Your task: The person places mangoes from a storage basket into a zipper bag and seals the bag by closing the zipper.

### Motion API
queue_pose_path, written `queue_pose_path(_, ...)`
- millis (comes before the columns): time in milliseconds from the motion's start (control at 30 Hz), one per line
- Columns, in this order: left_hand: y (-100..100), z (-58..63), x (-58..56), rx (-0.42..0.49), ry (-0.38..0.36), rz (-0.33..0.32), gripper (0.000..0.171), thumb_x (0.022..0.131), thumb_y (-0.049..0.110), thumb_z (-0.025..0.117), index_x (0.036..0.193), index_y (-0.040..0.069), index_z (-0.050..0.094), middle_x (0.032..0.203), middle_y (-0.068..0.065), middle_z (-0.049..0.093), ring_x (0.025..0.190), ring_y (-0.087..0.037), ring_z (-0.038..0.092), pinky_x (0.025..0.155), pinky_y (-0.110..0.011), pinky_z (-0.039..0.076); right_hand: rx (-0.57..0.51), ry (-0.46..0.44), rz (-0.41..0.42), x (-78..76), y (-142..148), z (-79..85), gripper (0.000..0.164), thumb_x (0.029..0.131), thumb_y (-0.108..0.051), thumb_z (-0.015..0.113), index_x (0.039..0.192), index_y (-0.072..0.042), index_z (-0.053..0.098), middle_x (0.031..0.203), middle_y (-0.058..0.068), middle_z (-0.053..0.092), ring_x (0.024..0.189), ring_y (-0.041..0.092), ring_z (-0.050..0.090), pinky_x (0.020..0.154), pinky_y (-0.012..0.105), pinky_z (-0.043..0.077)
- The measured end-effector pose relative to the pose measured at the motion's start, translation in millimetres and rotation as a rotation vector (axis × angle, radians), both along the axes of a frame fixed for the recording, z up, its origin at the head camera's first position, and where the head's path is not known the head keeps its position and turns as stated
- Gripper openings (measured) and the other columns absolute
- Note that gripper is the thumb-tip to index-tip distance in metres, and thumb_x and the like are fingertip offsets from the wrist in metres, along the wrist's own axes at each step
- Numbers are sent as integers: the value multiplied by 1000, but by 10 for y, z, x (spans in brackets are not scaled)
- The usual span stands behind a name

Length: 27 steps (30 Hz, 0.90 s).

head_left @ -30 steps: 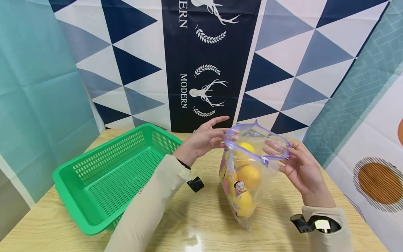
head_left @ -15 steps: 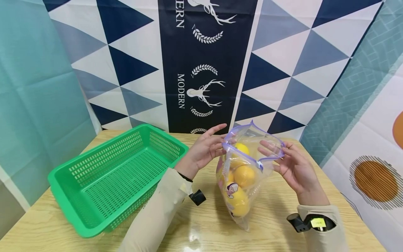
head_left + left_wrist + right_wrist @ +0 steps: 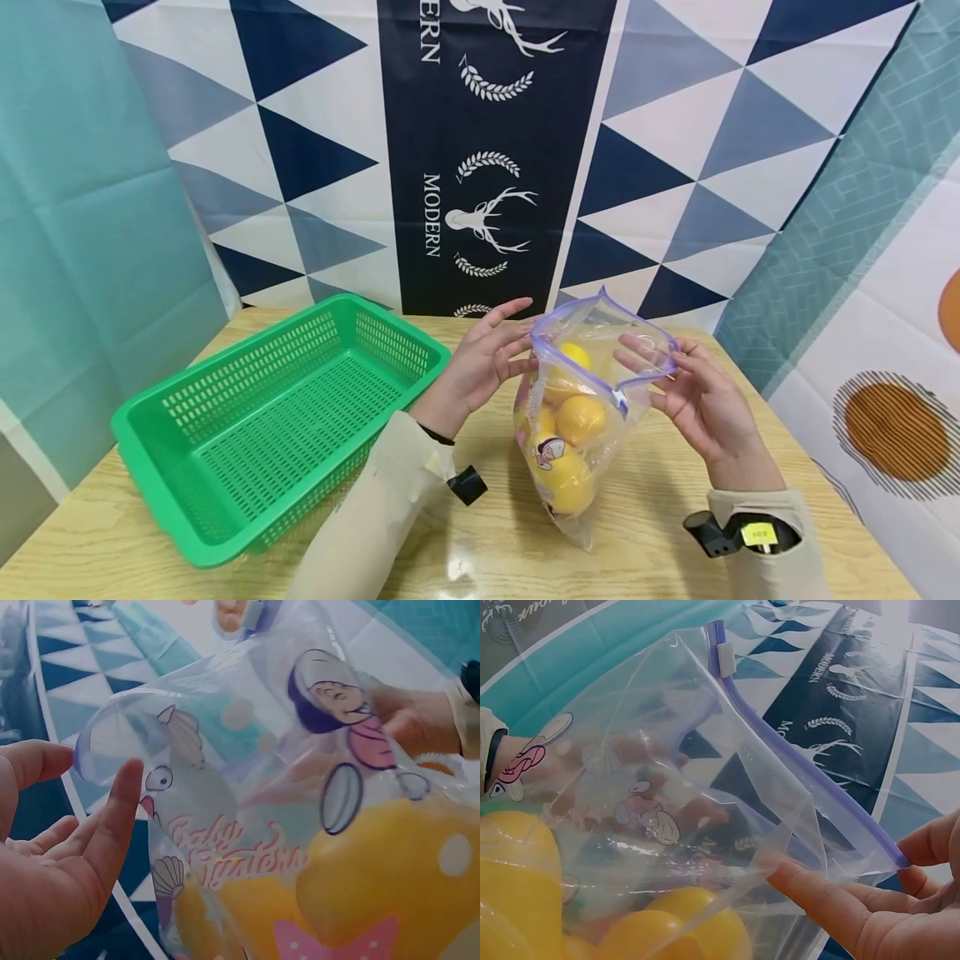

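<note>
A clear zip bag (image 3: pixel 566 375) with a purple zip edge and cartoon prints stands on the table, its mouth spread wide. Several round yellow-orange fruits (image 3: pixel 582 420) fill its lower part. At the right end of the zip edge, my right hand (image 3: pixel 712 404) pinches the rim; one finger shows through the plastic. On the opposite side is my left hand (image 3: pixel 483 350), index finger raised and the other fingers loosely spread. In the left wrist view a left fingertip (image 3: pixel 56 759) meets the purple edge, while another finger overlaps the bag's side. A white slider (image 3: pixel 726 660) sits on the zip.
To the left, a green plastic basket (image 3: pixel 281 454) with slotted walls and nothing inside stands on the wooden table (image 3: pixel 495 542), close to my left forearm. A patterned cloth backdrop (image 3: pixel 480 167) rises behind the table's far edge.
Left fingertips have drawn back slightly from the bag's rim and dropped a little. The bag, fruits and right hand have shifted slightly left in view, still pinching the rim.
</note>
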<state>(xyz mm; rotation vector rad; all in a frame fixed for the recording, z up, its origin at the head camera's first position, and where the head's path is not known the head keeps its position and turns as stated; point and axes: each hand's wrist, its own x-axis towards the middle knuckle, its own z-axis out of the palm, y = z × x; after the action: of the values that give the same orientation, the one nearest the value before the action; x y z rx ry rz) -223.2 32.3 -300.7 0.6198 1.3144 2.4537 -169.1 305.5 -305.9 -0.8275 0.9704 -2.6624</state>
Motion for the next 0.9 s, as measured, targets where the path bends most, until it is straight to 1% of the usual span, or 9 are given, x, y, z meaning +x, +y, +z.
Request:
queue_pose_path(133,-17,28,121,-49,108,101,49,98,3,53,145,1,39,141,-20,51,109,-21,61,82,-30,57,-1,11,-10,2,-11,0,31,108,-2,15,106,5,46,137,29,53,123,44,55,88,54,51)
queue_pose_path(267,-15,35,275,-149,280,238,50,94,-1,60,140,-2,43,139,-18,51,118,-27,55,91,-37,54,-2,8,-26,6,-19,2,30,108,-1,16,106,5,45,136,29,54,122,45,55,88,54,51)
queue_pose_path(400,1,2,424,-269,490,396,52,88,7,66,135,-2,46,142,-14,47,128,-28,45,100,-44,47,-8,-1,-29,11,-27,0,28,108,-2,16,108,5,44,136,29,54,122,45,55,88,55,51)
queue_pose_path(500,38,-47,534,-363,655,519,52,84,18,71,129,2,51,144,-12,44,136,-27,36,106,-53,37,-16,0,-24,18,-27,1,27,108,-2,16,109,5,43,137,29,54,122,45,55,89,55,50)
queue_pose_path(633,113,-127,640,-481,928,682,50,76,22,79,118,7,55,141,-13,44,141,-31,25,111,-57,26,-15,5,-23,24,-33,7,26,108,-2,16,110,5,41,137,30,53,122,45,55,89,55,50)
queue_pose_path(700,155,-151,672,-519,1078,763,51,73,21,82,115,8,54,136,-15,47,139,-34,28,112,-55,25,-10,5,-32,28,-38,11,25,108,-2,17,111,5,41,136,29,54,122,45,55,89,55,50)
queue_pose_path(767,198,-164,690,-544,1204,846,52,71,23,84,111,9,55,129,-14,50,133,-33,36,110,-51,28,-2,3,-43,31,-45,16,23,108,-1,17,111,4,39,136,29,54,122,44,55,89,54,50)
queue_pose_path(833,240,-173,701,-552,1286,916,52,69,26,85,109,9,56,123,-12,53,125,-30,44,106,-47,32,4,-1,-56,35,-52,20,21,108,-1,18,112,3,39,135,29,55,121,44,56,89,54,51)
queue_pose_path(900,277,-185,710,-558,1338,964,50,68,30,85,106,10,59,118,-9,56,119,-27,48,102,-43,36,4,-5,-62,40,-58,19,20,108,-2,19,112,3,38,134,29,56,121,43,57,89,53,51)
